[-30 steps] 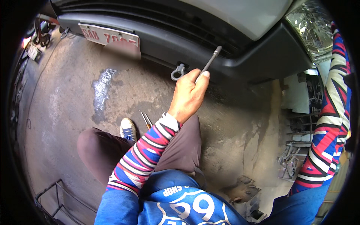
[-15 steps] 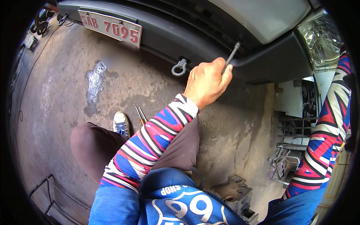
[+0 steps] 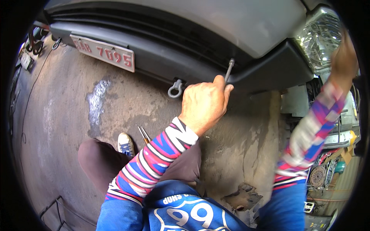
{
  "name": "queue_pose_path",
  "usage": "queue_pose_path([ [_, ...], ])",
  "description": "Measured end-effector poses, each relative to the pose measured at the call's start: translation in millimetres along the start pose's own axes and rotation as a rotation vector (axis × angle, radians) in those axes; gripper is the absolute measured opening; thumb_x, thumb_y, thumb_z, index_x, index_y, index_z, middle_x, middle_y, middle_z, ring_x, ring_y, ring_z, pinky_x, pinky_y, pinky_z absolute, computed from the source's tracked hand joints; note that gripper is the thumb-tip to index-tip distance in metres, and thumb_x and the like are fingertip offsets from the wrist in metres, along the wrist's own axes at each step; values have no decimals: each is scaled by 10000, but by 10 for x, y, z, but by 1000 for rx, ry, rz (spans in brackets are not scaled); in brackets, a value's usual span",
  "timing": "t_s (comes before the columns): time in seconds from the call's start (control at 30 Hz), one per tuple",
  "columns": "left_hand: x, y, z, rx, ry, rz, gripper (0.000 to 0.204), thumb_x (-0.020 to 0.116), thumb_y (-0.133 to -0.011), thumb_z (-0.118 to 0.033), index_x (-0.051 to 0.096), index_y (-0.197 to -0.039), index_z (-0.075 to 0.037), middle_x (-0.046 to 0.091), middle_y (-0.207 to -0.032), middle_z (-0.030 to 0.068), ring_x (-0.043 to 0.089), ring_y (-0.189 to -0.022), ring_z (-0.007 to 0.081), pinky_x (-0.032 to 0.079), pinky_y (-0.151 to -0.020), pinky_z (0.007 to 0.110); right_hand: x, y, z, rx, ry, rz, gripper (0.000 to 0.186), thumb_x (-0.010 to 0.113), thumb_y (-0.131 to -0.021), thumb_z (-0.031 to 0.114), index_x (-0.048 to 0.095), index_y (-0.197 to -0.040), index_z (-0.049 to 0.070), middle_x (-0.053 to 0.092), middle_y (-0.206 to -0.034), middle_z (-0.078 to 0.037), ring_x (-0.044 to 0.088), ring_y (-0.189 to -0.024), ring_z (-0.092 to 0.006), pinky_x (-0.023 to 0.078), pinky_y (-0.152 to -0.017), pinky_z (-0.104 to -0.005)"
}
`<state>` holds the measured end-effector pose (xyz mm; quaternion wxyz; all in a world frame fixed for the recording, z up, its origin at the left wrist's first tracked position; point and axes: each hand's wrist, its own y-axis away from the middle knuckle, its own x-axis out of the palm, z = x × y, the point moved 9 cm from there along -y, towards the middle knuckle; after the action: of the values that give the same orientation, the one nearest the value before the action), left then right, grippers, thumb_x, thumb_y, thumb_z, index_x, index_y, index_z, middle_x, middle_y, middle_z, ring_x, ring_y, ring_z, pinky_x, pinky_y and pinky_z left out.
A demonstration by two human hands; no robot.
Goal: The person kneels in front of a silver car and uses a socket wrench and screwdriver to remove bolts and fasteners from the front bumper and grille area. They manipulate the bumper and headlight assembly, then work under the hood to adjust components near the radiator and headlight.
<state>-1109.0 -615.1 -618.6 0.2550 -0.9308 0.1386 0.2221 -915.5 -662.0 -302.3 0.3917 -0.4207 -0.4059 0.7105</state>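
gripping a socket extension [image 3: 229, 70] in left hand [image 3: 204, 103] near black bumper [image 3: 271, 68], with blurred right hand [image 3: 344, 58] by headlight [image 3: 317, 40]

Head view: wide fisheye worn on person's head, looking steeply down and forward over own blue shirt [image 3: 181, 211]. Left hand [image 3: 204, 104] just right of picture middle, near lens; right hand [image 3: 344, 57] at right rim. Bumper [image 3: 277, 65] beyond left hand, edges bent into curves. Floor [image 3: 239, 127] underneath left hand, farther from lens.
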Motion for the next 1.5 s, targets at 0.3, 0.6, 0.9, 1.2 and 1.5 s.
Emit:
queue_pose_path([
  [0.3,438,70,158,-363,464,-16,386,618,-996,-333,690,-812,-2,634,-728,264,657,-677,440,485,-589,462,1485,3249,-714,1354,-857,548,467,514,-1075,407,644,-1176,-29,720,-945,-107,685,-847,-180,552,-733,-307],
  [0.6,798,220,115,-446,940,114,405,607,-1052,-268,570,-712,-52,516,-631,-61,409,-580,41,342,-516,268,1606,3165,-838,1510,-983,714,387,566,-1053,382,606,-910,25,578,-661,-47,639,-602,-230,556,-568,-369],
  [0.9,806,217,130,-395,900,53,323,582,-1058,-248,622,-798,-61,528,-671,-55,430,-591,38,337,-529,240,1579,3181,-789,1267,-1151,669,496,519,-1052,498,628,-1009,16,616,-745,-39,698,-736,-242,580,-642,-371],
  [1.2,616,105,108,-306,753,79,411,554,-1071,-295,565,-736,-57,512,-692,-57,433,-669,43,401,-641,254,1546,3877,-291,1196,-1512,110,836,520,-906,774,495,-1388,92,556,-1389,-184,644,-1136,-407,582,-936,-526],
  [1.5,960,235,170,-469,1061,134,332,510,-1062,-275,691,-928,-31,684,-799,21,637,-744,125,515,-694,300,1327,3684,-605,1197,-817,649,660,460,-977,643,658,-1204,56,646,-1174,-236,573,-1135,-363,413,-991,-429],
])
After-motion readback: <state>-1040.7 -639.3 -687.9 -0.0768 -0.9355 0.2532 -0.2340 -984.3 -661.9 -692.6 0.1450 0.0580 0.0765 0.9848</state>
